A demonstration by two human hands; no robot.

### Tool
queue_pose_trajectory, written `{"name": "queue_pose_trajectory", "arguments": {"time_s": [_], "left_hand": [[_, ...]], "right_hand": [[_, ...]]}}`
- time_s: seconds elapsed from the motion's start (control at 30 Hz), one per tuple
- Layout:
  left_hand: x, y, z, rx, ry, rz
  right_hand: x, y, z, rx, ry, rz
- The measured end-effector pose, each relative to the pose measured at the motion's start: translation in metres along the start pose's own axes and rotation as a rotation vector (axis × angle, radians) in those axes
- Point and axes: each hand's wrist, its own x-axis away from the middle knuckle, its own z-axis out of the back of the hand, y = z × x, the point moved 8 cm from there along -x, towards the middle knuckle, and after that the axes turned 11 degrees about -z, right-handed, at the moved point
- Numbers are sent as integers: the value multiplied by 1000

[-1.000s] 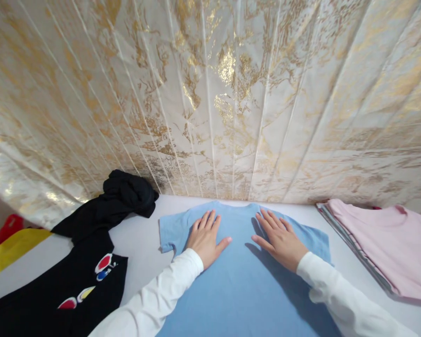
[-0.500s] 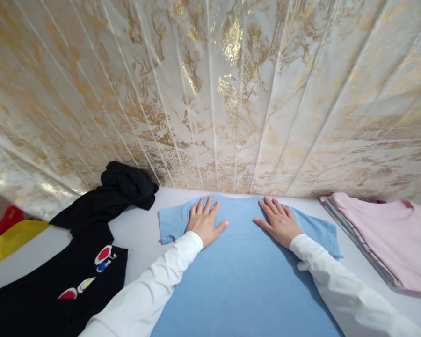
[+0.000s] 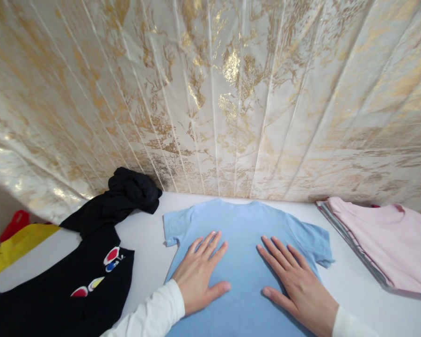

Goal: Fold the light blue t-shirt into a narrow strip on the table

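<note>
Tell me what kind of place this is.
Probably a clothes-folding spot in a home or workroom: a light blue T-shirt lies flat on a white table under the left hand and right hand, and a stack of folded garments topped by a pink shirt at right.

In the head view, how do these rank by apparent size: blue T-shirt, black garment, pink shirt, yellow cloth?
1. blue T-shirt and black garment: they look alike, and the frame cuts off both.
2. pink shirt
3. yellow cloth
</note>
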Motion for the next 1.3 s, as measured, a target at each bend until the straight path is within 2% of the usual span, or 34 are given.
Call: {"name": "queue_pose_trajectory", "arguments": {"time_s": [0.17, 0.27, 0.47, 0.57, 0.7, 0.87, 0.97, 1.07, 1.2, 1.3], "left_hand": [[-3, -2, 4, -7, -22, 14], [-5, 6, 1, 1, -3, 25], [-8, 33, -28, 40, -44, -127], [-5, 33, -32, 21, -24, -144], [-3, 31, -27, 12, 8, -126], [-1, 35, -20, 38, 0, -83], [10, 41, -13, 16, 39, -100], [32, 48, -7, -26, 87, -159], [66, 47, 0, -98, 136, -129], [80, 47, 2, -132, 113, -113]], "right_hand": [[-3, 0, -2, 4, -2, 18], [-6, -7, -4, -29, -5, 60], [-10, -26, -6, -65, -25, 156], [-11, -26, -4, -60, -30, 145], [-10, -24, -3, -54, -25, 132], [3, -27, 8, 35, 98, 19], [25, -47, 12, 62, 126, 125], [47, -61, 17, 51, 152, 220], [57, -58, 24, 59, 185, 164], [55, -58, 28, 49, 157, 157]]}}
